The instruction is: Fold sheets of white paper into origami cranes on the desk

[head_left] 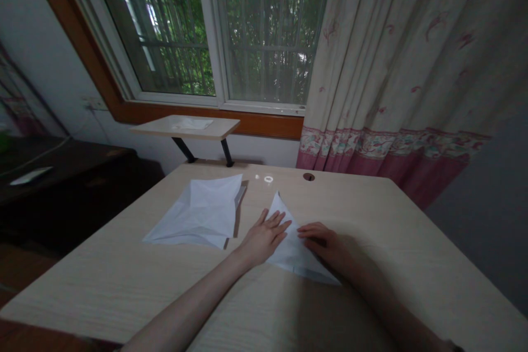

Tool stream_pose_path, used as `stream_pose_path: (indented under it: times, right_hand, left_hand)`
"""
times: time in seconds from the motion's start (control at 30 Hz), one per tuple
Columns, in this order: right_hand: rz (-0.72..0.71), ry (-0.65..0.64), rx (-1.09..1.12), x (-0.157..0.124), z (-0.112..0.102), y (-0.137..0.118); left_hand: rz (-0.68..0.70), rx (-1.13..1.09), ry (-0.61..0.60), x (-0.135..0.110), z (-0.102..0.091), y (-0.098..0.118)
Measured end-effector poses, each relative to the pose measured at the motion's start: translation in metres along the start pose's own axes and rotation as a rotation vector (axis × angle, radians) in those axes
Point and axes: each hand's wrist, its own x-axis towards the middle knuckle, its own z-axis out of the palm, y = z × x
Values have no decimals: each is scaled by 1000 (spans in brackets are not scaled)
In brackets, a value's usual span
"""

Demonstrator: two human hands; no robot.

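A white sheet of paper (295, 256), folded to a triangle with its tip pointing away from me, lies on the table in front of me. My left hand (266, 235) rests flat on its left part, fingers spread. At the sheet's right slanting edge is my right hand (325, 242), its fingers bent and held together with the fingertips on the edge. The thumb's contact is hard to make out. To the left lies a larger, creased stack of white paper (202, 212), with corners sticking up slightly and neither hand touching it.
The light wood table (136, 280) has a round cable hole (308, 177) at the back. A small white ring (268, 179) and a tiny white piece (257, 177) lie near it. A raised shelf (159, 126) stands behind, below the window. A curtain (371, 93) hangs at right.
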Motion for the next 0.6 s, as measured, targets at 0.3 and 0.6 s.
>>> stream_pose_path:
  times: [0.3, 0.6]
  right_hand:
    - [100, 9, 46, 4, -12, -7]
    - [22, -164, -62, 2, -25, -20]
  left_hand:
    - [-133, 108, -34, -3, 6, -2]
    - [-240, 171, -4, -3, 11, -4]
